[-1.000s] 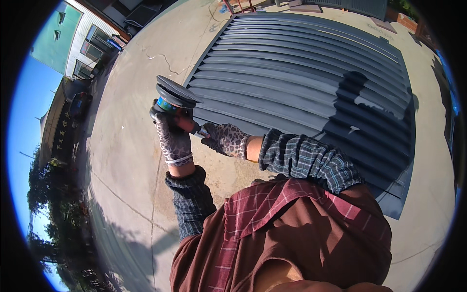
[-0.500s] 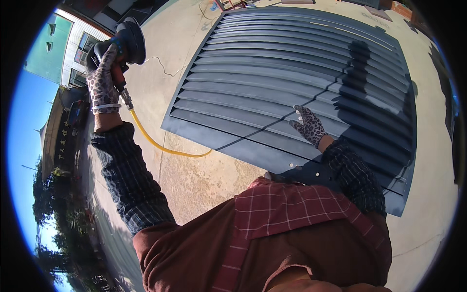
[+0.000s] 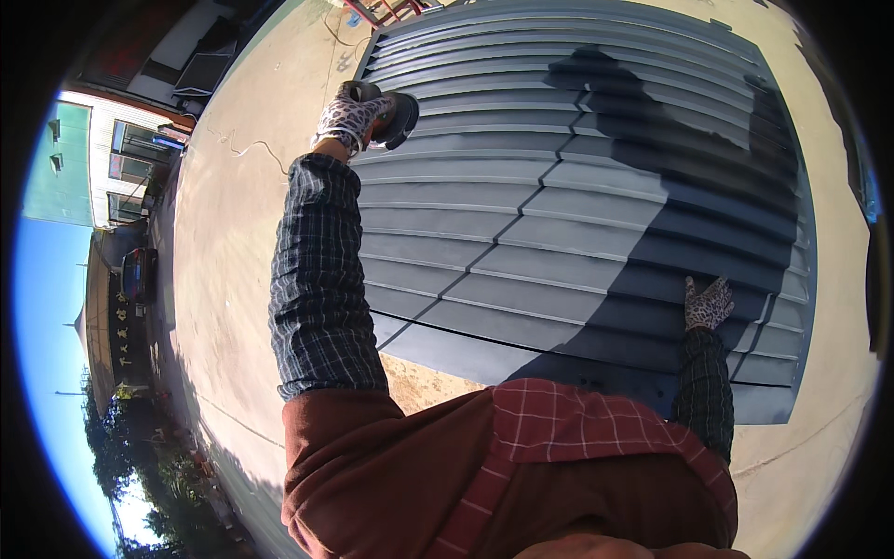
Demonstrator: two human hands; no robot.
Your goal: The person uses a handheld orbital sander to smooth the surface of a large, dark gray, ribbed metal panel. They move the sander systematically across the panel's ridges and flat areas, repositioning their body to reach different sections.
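My left hand (image 3: 346, 123), in a leopard-spotted glove, is wrapped round a dark sander with a round pad (image 3: 399, 121). It is held out at the far left edge of a large grey louvred metal panel (image 3: 447, 247). Whether the pad touches the slats I cannot tell. My right hand (image 3: 710, 304), gloved alike, rests with fingers spread on the panel's near right part, inside my shadow. The sander's hose is hidden from view.
Pale concrete floor (image 3: 228, 307) surrounds the panel. A thin dark line crosses the slats. Red metal framing (image 3: 386, 13) stands past the far left corner, near a thin cord (image 3: 256, 149) on the floor. Farther left are a parked car (image 3: 137, 272), buildings and trees.
My left hand has brought the sander rightward and down from beyond the panel's left side to its edge. My right hand has moved right and nearer. My shadow has shifted; the yellow hose no longer shows.
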